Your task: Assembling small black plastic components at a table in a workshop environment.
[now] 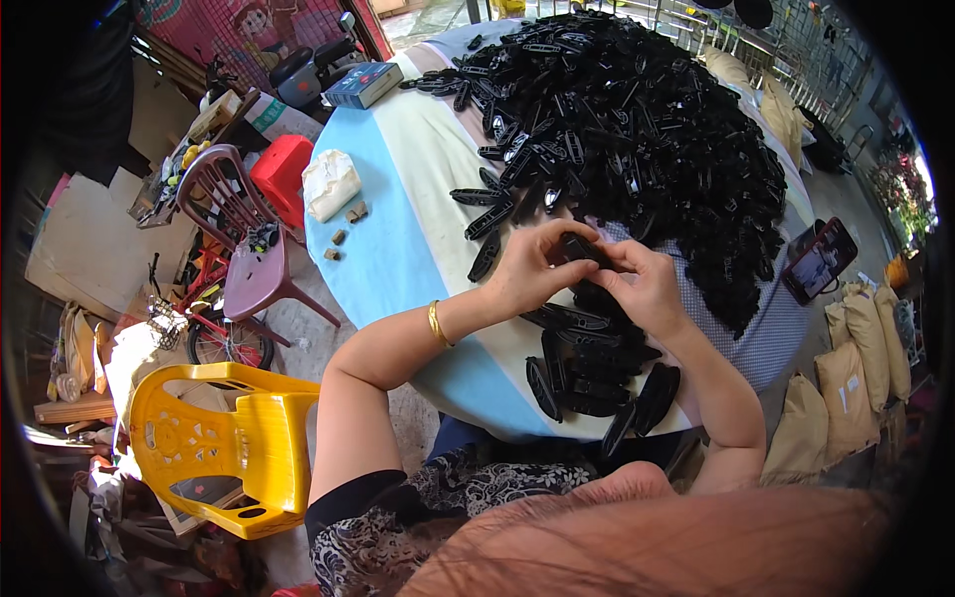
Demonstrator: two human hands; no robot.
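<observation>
My left hand point(532, 267) and my right hand point(645, 287) meet over the round table point(398, 249), both pinching one small black plastic part point(585, 249) between their fingertips. A gold bangle point(436, 323) sits on my left wrist. Just below my hands lies a small heap of similar elongated black parts point(597, 368) near the table's front edge. A very large pile of the same black parts point(637, 129) covers the far half of the table.
A crumpled white bag point(330, 183) and small brown blocks point(348, 224) lie at the table's left. A blue box point(364, 84) sits at the far left edge, a phone point(821, 261) at right. Yellow chair point(224, 448), maroon chair point(249, 249), red stool point(282, 174), sacks point(846, 388) surround it.
</observation>
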